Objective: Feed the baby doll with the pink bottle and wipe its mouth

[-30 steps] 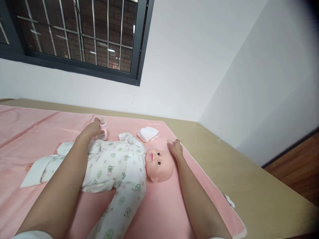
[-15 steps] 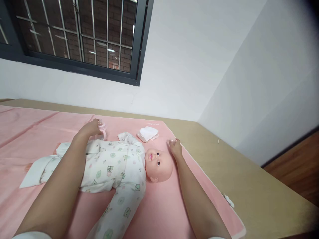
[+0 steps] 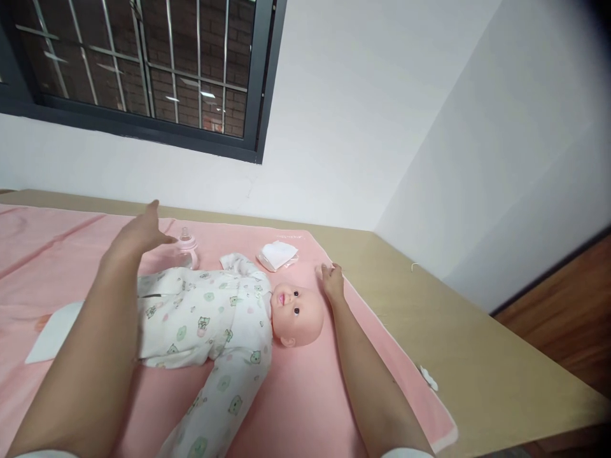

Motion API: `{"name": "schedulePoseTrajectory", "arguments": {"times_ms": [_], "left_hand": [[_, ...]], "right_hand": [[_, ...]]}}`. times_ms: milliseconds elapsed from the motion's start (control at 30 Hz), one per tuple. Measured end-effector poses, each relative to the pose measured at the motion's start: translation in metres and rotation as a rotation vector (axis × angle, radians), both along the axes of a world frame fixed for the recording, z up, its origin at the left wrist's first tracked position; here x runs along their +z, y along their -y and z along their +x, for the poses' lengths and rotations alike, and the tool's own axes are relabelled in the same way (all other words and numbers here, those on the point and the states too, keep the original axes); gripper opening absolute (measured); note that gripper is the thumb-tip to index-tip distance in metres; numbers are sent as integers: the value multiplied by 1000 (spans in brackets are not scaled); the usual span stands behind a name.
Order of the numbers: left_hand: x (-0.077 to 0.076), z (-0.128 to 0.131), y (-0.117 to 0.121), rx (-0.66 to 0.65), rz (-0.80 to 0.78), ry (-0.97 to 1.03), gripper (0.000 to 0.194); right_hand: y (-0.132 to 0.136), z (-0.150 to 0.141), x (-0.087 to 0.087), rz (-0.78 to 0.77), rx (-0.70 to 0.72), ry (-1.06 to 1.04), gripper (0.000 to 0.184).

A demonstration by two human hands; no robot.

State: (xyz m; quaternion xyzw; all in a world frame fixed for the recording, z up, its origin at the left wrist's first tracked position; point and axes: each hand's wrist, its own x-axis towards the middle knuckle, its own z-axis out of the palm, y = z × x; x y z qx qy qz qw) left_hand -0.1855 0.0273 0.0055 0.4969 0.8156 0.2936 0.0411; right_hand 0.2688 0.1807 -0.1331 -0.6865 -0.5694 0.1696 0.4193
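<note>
A baby doll (image 3: 296, 318) in white printed clothes (image 3: 205, 318) lies on its back on a pink mat (image 3: 305, 401), head to the right. Beyond its body stands a baby bottle (image 3: 187, 249) with a pink collar and clear teat. My left hand (image 3: 140, 230) is just left of the bottle, thumb and fingers spread, holding nothing; the thumb reaches close to the bottle. My right hand (image 3: 333, 281) rests at the mat's right edge, past the doll's head. Its fingers are curled around something small and pale, mostly hidden.
A white folded pad in clear wrapping (image 3: 278, 256) lies beyond the doll's head. On the wooden tabletop (image 3: 405, 318), a small white object (image 3: 428, 378) sits beside the mat's right edge. A white wall and a barred window (image 3: 143, 70) stand behind.
My left hand has let go of the bottle and moved left, its fingers opening. The bottle stays standing on the mat. My right hand keeps its place by the doll's head.
</note>
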Motion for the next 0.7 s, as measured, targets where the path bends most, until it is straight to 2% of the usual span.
{"name": "schedulePoseTrajectory", "arguments": {"times_ms": [33,133,200,267,367,467,600,700], "left_hand": [[6,3,4,5,45,-26,91],[23,27,17,-76,259,-81,39],[31,55,21,-150,322,-70,32],[33,90,22,-263,302,-47,40],[28,141,12,-500,157,-52,55],[18,178,-7,-786,-43,-45,56],[7,206,-37,-1140,-349,9,52],[-3,219,-57,-1252,-539,71,56]], "right_hand": [[1,0,0,24,-10,4,60],[5,-1,3,185,-49,56,55],[9,-3,6,327,-40,69,50],[14,-9,9,418,42,36,46],[23,-20,13,422,230,0,40],[30,-34,15,346,384,70,37],[35,-52,15,255,541,181,33],[37,-62,14,197,648,185,24]]}}
